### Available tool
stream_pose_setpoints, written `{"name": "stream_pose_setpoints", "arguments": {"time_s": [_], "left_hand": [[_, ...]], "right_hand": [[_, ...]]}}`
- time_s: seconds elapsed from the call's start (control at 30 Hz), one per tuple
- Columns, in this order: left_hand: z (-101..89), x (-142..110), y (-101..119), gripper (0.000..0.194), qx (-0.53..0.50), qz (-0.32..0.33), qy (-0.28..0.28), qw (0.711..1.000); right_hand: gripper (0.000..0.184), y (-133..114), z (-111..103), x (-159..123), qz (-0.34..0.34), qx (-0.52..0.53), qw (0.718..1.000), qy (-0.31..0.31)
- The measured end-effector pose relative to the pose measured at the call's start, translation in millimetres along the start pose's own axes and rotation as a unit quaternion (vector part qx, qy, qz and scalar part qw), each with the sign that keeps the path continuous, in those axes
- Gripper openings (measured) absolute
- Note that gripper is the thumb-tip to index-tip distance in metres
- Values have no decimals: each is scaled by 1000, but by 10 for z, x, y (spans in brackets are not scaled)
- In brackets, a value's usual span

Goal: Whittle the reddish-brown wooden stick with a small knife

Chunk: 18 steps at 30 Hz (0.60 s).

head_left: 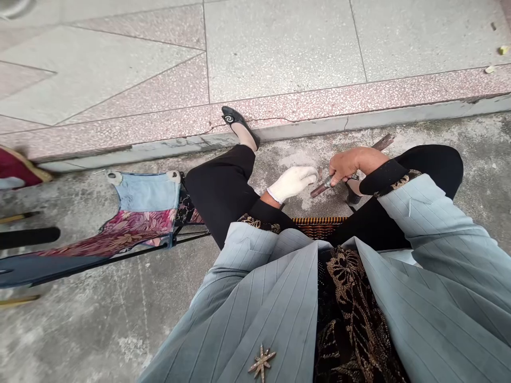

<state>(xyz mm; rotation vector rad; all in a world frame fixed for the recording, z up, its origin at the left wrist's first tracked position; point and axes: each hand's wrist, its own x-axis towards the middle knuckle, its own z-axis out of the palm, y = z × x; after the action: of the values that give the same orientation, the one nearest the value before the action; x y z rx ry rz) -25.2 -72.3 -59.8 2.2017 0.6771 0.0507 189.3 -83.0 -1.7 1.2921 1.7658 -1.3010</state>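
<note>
My right hand point(350, 164) is bare and wrapped around a reddish-brown stick point(319, 189) with a shiny band on it. The stick slants, one end pointing toward my left hand and the other showing beyond my wrist. My left hand point(293, 182) wears a white glove, its fingers drawn together close to the band. Something small may be at those fingertips, too unclear to name. Both hands are between my knees, above the concrete ground.
A low step point(279, 130) with a terrazzo edge runs across in front, my left shoe point(235, 119) resting on it. To the left stands a folding chair point(139, 218) with floral fabric. Part of a woven seat point(319, 229) shows beneath me. A red shoe point(19, 167) is at far left.
</note>
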Motion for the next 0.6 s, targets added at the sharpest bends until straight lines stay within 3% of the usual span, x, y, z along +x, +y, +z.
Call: {"name": "stream_pose_setpoints", "arguments": {"time_s": [0.1,0.17,0.27,0.37,0.43,0.53,0.6], "left_hand": [[1,17,-78,33,-82,-6,21,996],[44,41,-139,33,-152,-13,38,988],[124,66,-169,31,-256,-38,71,963],[145,61,-92,31,-285,-37,68,955],[116,50,-17,32,-250,-17,56,966],[63,42,48,31,-165,1,36,986],[49,41,47,30,-110,2,20,994]], "right_hand": [[33,56,-48,-98,-93,97,990,-33],[35,77,-86,-193,-147,152,977,-18],[35,87,-125,-297,-184,238,948,107],[36,89,-139,-277,-134,282,913,262],[36,91,-143,-201,-64,251,912,317],[35,80,-140,-67,37,120,929,348],[36,45,-116,4,81,34,945,316]]}}
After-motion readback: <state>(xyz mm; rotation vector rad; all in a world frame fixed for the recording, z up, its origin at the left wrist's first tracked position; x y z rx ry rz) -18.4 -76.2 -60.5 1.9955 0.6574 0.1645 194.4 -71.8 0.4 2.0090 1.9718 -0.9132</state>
